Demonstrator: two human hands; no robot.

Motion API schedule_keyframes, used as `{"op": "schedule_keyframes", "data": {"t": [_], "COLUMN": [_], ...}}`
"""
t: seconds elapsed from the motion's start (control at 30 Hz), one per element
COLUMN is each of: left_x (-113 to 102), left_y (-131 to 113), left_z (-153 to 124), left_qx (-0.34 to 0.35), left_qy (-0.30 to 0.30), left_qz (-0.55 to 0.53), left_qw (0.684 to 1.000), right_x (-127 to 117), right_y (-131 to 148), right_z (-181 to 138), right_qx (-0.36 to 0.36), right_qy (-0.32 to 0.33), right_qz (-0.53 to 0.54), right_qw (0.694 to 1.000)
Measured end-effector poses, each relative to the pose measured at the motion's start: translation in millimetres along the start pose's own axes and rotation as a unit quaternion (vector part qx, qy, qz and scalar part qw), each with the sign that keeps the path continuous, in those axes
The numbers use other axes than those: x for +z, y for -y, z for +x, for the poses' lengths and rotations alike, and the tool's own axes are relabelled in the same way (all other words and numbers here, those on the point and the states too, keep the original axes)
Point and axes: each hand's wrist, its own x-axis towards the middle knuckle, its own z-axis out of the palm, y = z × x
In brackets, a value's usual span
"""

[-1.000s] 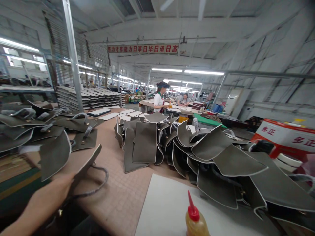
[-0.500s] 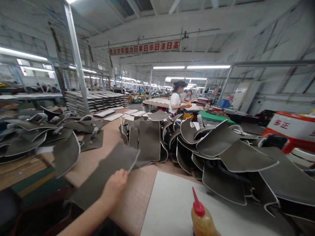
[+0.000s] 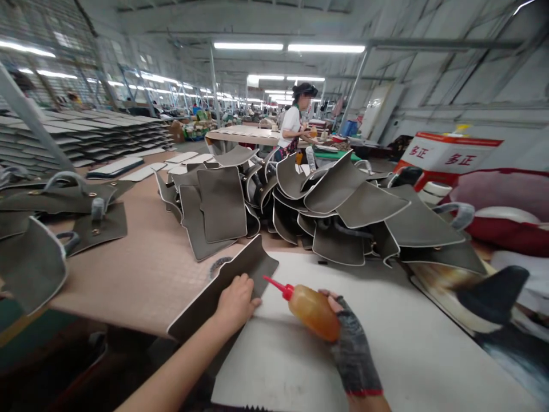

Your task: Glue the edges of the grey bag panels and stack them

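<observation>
My left hand (image 3: 235, 303) grips a dark grey leather panel (image 3: 231, 277) with a pale edge, holding it at the left rim of a white board (image 3: 386, 343) in front of me. My right hand (image 3: 349, 337), in a dark knitted glove, is wrapped round an amber glue bottle (image 3: 312, 309) with a red nozzle. The bottle lies tilted, its tip pointing left toward the panel, a short way from it.
A heap of grey leather pieces (image 3: 343, 206) lies behind the board, more pieces (image 3: 60, 200) at the left on the tan table (image 3: 141, 269). Red and white boxes (image 3: 446, 154) stand at the right. A person (image 3: 295, 123) works at a far table.
My left hand has carried the panel rightward onto the board's edge. My right hand has come into view and picked up the bottle, which stood upright before. The camera has tipped down.
</observation>
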Motion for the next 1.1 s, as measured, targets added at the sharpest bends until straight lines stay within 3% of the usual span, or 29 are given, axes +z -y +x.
{"op": "schedule_keyframes", "data": {"t": [0.13, 0.27, 0.33, 0.7, 1.1], "left_x": [2.4, -1.4, -4.1, -7.3, -8.5], "left_y": [-4.5, -5.5, -3.5, 1.3, 1.2], "left_z": [6.9, 9.0, 9.1, 12.3, 13.9], "left_qx": [-0.007, -0.014, -0.012, 0.000, -0.010], "left_qy": [-0.004, 0.009, 0.018, 0.028, 0.037], "left_qz": [0.021, 0.010, -0.002, -0.025, -0.046], "left_qw": [1.000, 1.000, 1.000, 0.999, 0.998], "right_x": [-26.2, -38.7, -37.8, -15.6, -13.9], "right_y": [26.8, 24.1, 16.8, 9.2, 10.6], "right_z": [8.6, 25.1, 31.2, 32.0, 31.6], "right_qx": [-0.030, 0.036, 0.056, -0.017, -0.012], "right_qy": [-0.012, -0.057, -0.064, -0.030, -0.035], "right_qz": [-0.010, -0.033, -0.050, -0.178, -0.174], "right_qw": [0.999, 0.997, 0.995, 0.983, 0.984]}}
